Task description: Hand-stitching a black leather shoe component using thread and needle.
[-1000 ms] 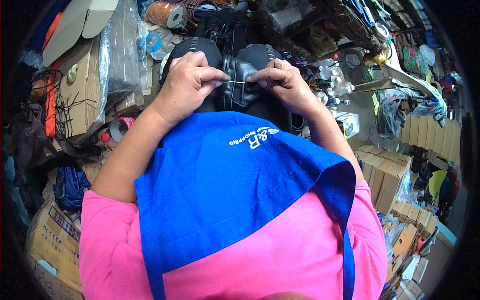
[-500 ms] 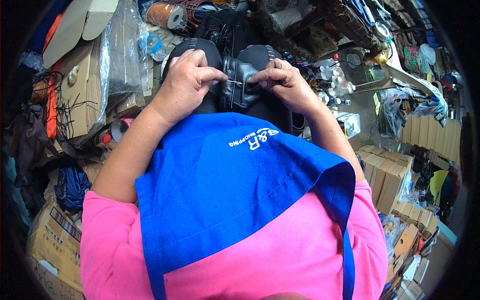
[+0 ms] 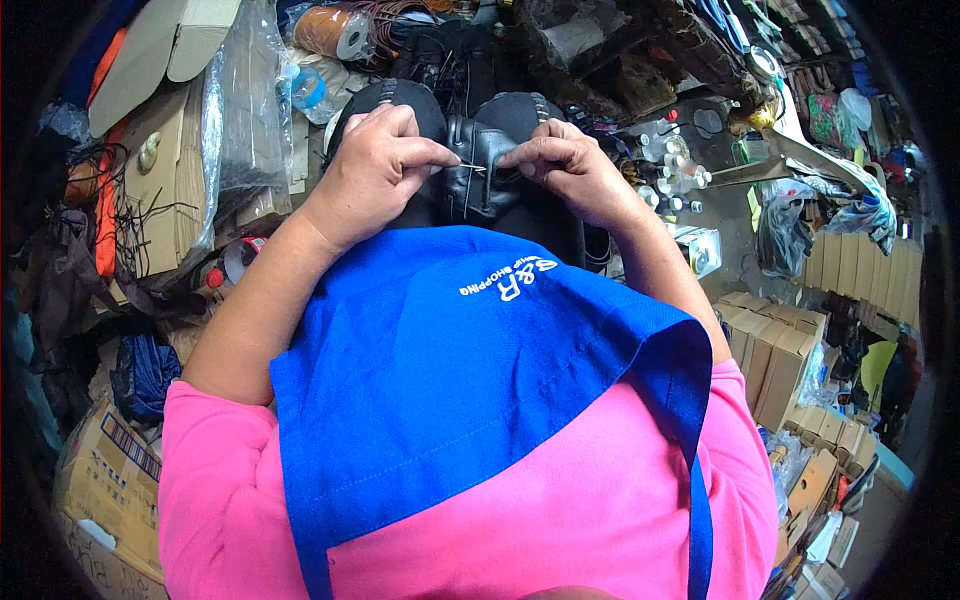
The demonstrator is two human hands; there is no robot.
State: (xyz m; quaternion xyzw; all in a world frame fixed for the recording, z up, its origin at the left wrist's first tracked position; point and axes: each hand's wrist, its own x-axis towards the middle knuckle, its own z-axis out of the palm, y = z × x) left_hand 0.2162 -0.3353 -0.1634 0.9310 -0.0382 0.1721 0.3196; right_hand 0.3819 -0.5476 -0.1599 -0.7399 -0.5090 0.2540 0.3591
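A black leather piece [image 3: 468,195] with raised seams, perhaps part of a shoe or a bag, rests between my knees. My left hand [image 3: 385,165] is closed in a pinch at its left side, thumb and forefinger meeting. From those fingertips a thin, pale needle-like piece [image 3: 473,166] reaches right across the leather; whether it is a needle or taut thread is hard to tell. On the other side, my right hand [image 3: 570,170] is pinched too, close to the leather's right edge. What lies between its fingertips is hidden.
Cardboard sheets [image 3: 165,190] and plastic wrap stand at the left. An orange spool [image 3: 330,32] lies at the far left. Several small bottles [image 3: 672,165] crowd the floor right of my right hand, near stacked brown boxes [image 3: 770,350]. A blue apron [image 3: 450,360] covers my lap.
Hardly anything differs. My left hand has shifted very slightly toward me and right, the pinch kept. My right hand stays by the leather's edge.
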